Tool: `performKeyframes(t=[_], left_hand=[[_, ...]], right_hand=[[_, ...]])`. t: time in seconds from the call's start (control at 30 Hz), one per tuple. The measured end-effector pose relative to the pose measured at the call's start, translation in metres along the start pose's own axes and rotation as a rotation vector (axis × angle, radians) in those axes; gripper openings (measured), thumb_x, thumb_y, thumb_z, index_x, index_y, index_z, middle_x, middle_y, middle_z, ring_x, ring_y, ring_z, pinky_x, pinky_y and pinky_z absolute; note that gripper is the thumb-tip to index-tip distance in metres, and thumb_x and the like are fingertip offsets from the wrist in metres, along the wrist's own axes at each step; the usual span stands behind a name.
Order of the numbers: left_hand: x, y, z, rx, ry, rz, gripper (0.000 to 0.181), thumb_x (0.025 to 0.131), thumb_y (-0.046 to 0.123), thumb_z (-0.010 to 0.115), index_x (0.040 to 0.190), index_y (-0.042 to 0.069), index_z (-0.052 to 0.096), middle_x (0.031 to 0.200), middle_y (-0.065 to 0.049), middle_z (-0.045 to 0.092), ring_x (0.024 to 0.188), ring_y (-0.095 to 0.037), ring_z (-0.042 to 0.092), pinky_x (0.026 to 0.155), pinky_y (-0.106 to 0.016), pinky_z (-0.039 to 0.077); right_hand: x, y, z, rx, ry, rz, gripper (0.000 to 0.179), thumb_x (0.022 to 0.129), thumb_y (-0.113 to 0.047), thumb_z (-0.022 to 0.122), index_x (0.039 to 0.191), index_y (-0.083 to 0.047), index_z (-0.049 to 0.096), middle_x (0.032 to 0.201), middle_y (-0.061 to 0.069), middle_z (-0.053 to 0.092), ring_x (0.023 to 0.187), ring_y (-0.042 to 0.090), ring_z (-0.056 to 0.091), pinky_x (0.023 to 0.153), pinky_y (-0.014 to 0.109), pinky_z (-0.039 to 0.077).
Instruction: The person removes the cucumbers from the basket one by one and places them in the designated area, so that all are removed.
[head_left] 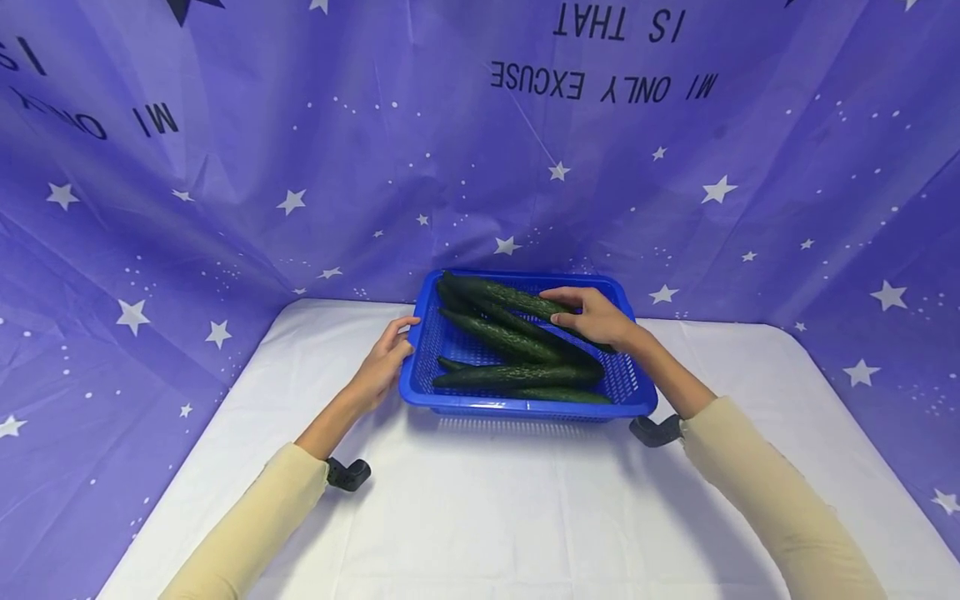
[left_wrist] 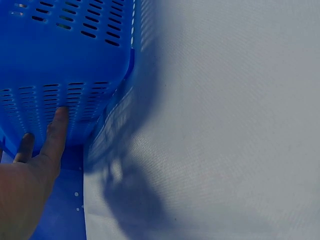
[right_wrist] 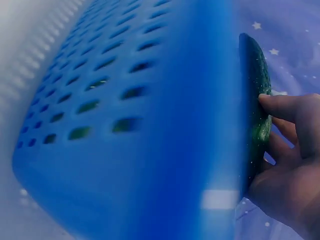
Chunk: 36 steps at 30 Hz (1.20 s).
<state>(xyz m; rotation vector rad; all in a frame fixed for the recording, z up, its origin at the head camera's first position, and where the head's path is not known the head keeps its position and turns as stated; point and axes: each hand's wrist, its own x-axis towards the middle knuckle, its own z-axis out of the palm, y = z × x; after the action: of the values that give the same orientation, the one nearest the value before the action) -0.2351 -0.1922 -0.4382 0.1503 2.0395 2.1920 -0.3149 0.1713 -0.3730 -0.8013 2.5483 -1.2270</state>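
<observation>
A blue plastic basket (head_left: 525,406) with slotted walls holds several dark green cucumbers (head_left: 517,375), lying crossed and side by side. At the basket's left end, my left hand (head_left: 382,367) holds the rim; in the left wrist view, fingers (left_wrist: 56,132) rest against the slotted outer wall. Reaching over the right side, my right hand (head_left: 596,317) grips the rearmost cucumber (head_left: 517,298) near its right end. The right wrist view has this cucumber (right_wrist: 257,100) above the rim, between thumb and fingers; its lower part is hidden behind the basket.
The basket stands near the back edge of a white-covered table (head_left: 495,508). A purple curtain (head_left: 360,167) with white stars and lettering hangs behind and at both sides. Black wrist mounts (head_left: 349,475) stick out beside the beige sleeves.
</observation>
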Motion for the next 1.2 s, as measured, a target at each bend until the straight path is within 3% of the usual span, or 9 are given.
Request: performKeyframes(t=[0.43, 0.77, 1.2], left_hand=[[0.001, -0.001, 0.001, 0.001, -0.011, -0.001, 0.057, 0.095, 0.003, 0.038, 0.151, 0.011, 0.031, 0.147, -0.021, 0.037, 0.102, -0.028, 0.059, 0.075, -0.035, 0.060], [0.002, -0.002, 0.000, -0.002, -0.006, 0.001, 0.057, 0.095, 0.002, 0.038, 0.151, 0.010, 0.031, 0.147, -0.022, 0.037, 0.102, -0.027, 0.059, 0.075, -0.035, 0.060], [0.002, -0.002, -0.002, -0.014, -0.010, -0.005, 0.057, 0.095, 0.001, 0.038, 0.151, 0.011, 0.030, 0.148, -0.022, 0.036, 0.099, -0.024, 0.060, 0.075, -0.033, 0.060]], right_hand=[[-0.022, -0.022, -0.023, 0.127, 0.073, 0.044, 0.048, 0.100, -0.010, 0.060, 0.146, -0.005, 0.050, 0.150, 0.014, 0.046, 0.141, 0.034, 0.035, 0.111, 0.056, 0.033], [-0.038, -0.039, -0.041, 0.108, 0.115, 0.065, 0.049, 0.100, -0.012, 0.059, 0.148, -0.006, 0.048, 0.151, 0.014, 0.044, 0.142, 0.034, 0.032, 0.113, 0.056, 0.031], [-0.071, -0.027, -0.066, 0.107, 0.245, 0.172, 0.049, 0.100, -0.010, 0.060, 0.147, -0.006, 0.048, 0.152, 0.017, 0.041, 0.142, 0.034, 0.032, 0.114, 0.055, 0.030]])
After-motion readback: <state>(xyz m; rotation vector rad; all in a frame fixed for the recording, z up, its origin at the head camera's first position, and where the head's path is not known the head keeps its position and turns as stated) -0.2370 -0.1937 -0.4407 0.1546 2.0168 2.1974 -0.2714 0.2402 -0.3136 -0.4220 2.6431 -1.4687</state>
